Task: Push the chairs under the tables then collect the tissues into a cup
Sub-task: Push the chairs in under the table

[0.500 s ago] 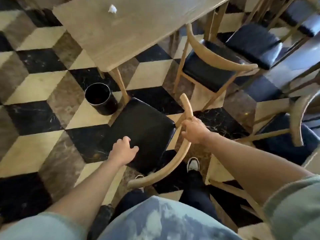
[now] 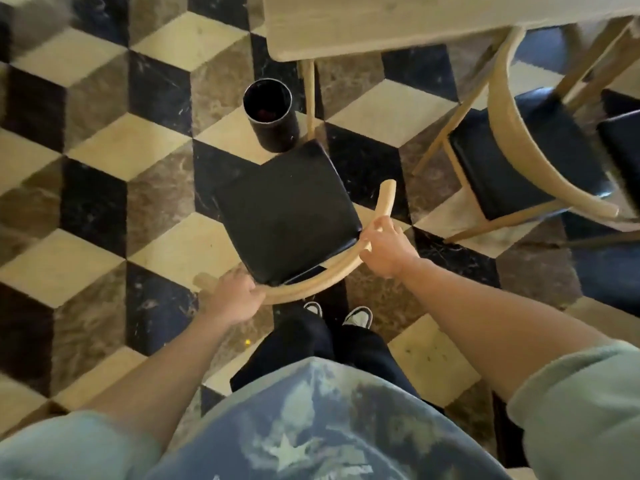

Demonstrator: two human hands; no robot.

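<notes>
Though blurry, cube-patterned floor [image 2: 104, 161] beneath table [image 2: 381, 26]

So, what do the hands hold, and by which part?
Both hold the black-seated wooden chair by its curved backrest rail: left hand near its left end, right hand on the right.
</notes>
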